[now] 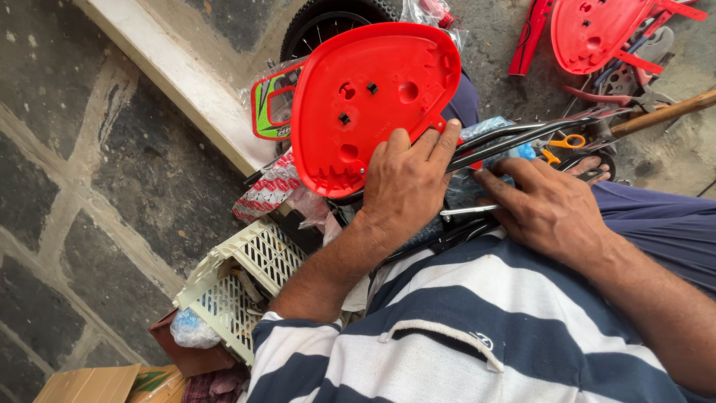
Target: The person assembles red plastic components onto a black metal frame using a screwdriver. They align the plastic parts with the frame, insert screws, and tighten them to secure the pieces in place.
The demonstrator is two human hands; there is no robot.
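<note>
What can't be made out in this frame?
- Head view: the right hand covers how it grips the metal tool.
- The wheel is cut off by the top edge and hidden behind the red plastic seat, which the left hand steadies.

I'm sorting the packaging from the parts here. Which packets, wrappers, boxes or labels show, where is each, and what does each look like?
Printed plastic packet: below the red plastic plate, flat, crumpled, red and white.
Clear wrapper: left of the plate, around a green, red and white panel.
Clear bag: by the cream basket, bunched, bluish.
Cardboard box: bottom left corner, brown, with a green printed patch.
No signs or screens.
</note>
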